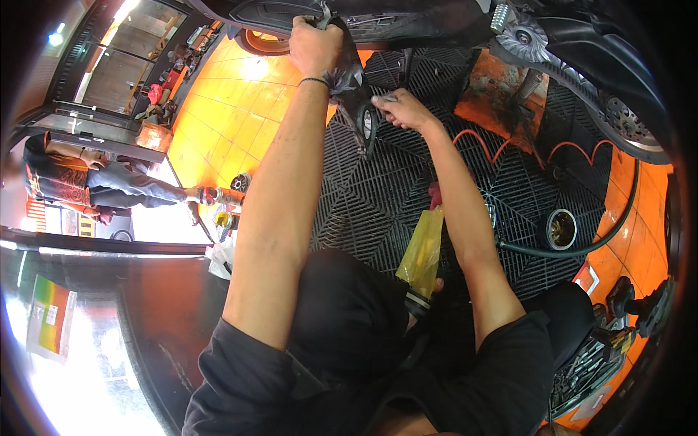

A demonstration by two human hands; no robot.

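My left hand [316, 47] is closed on the upper part of a dark scooter body panel [350, 91], which hangs down beside the scooter [429, 27]. The panel's lower end carries a silvery oval piece [368, 123]. Close by on the right, my right hand [406, 110] is closed, thumb and fingers pinched together near the panel's edge. Something small and greyish shows at its fingertips, too small to name. Both arms reach forward from my crouched legs.
Black grid mats [363, 211] lie on an orange tiled floor [218, 116]. A round tin [560, 229] holds small parts, beside a dark hose [545, 253]. A red coiled hose [480, 138], yellow translucent sleeve [422, 251] and tool tray [589, 370] lie rightward. Another person [94, 178] stands left.
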